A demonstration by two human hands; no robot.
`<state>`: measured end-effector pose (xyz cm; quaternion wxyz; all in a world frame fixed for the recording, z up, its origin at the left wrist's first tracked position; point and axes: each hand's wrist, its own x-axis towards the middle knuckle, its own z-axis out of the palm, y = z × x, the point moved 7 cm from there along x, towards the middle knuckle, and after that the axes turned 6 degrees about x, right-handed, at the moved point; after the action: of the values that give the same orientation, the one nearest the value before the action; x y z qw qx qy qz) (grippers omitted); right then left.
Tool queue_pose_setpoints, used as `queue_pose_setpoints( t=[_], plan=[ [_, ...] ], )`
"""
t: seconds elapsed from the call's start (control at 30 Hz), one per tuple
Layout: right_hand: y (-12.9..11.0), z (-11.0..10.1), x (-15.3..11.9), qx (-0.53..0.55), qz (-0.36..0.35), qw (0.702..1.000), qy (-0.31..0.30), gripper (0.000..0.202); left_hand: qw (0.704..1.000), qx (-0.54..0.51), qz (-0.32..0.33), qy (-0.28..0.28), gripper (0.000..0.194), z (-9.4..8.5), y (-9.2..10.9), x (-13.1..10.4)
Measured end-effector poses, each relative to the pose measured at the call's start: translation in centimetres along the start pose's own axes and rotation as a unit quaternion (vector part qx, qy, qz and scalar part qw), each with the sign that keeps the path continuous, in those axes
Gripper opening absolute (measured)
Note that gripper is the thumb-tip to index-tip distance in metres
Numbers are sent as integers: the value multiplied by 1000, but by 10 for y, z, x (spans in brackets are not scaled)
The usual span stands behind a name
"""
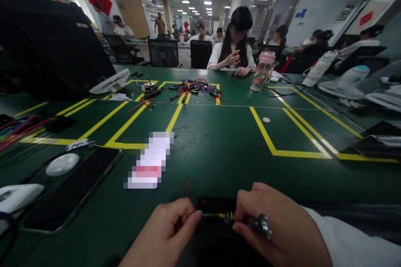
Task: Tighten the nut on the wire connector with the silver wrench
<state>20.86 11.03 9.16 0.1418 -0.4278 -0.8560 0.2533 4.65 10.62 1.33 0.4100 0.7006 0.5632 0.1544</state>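
At the near edge of the green table [219, 162], my left hand [171, 229] pinches the left end of a thin green wire [211, 215] between thumb and forefinger. The wire runs right to a yellow section and a small metallic part at my right hand's fingertips. My right hand [282, 225] is closed around a tool with a silvery, forked metal end [265, 227], which sticks out beside the thumb. Its kind is not clear, and the fingers hide most of it. Beneath both hands is a dark, flat thing [214, 203].
On the left lie a black phone [78, 187], a white rounded device [20, 198] and coloured wires [21, 133]. A blurred white paper [152, 160] lies ahead. Farther back are a wire pile [197, 87], a bottle [262, 73] and a seated person [233, 50]. Yellow tape marks the table.
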Motion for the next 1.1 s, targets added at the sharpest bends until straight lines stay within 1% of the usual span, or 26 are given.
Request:
queue_pose_setpoints(
  t=[0.13, 0.3, 0.43, 0.57, 0.7, 0.8, 0.9, 1.0, 1.1],
  plan=[
    [-3, -3, 4, -9, 4, 999, -41, 8, 1000, -1, 0, -2, 36, 0, 1, 0],
    [-6, -7, 7, -12, -12, 995, -102, 10, 1000, 1, -2, -4, 36, 0, 0, 3],
    [-8, -6, 9, -7, -28, 992, -122, 11, 1000, 2, -4, -7, 37, 1, -2, 3],
    [1, -10, 9, 34, -1, 994, -100, 10, 1000, 5, 1, -4, 36, 0, 0, 2],
    [16, -16, 3, 92, 59, 993, -52, 9, 1000, 5, 2, -3, 36, -1, 2, 2],
    [20, -14, -4, 105, 87, 991, -11, 9, 1000, 4, 5, -4, 36, -1, 2, 1],
    [15, -10, -10, 91, 82, 992, 13, 8, 1000, 1, 1, -4, 37, -1, 1, 0],
    [8, -5, -11, 72, 50, 996, 7, 6, 1000, 1, 0, -2, 37, -1, 0, 0],
    [8, -4, -9, 54, 39, 998, 18, 9, 1000, 2, 0, -3, 36, 0, 1, 1]
  ],
)
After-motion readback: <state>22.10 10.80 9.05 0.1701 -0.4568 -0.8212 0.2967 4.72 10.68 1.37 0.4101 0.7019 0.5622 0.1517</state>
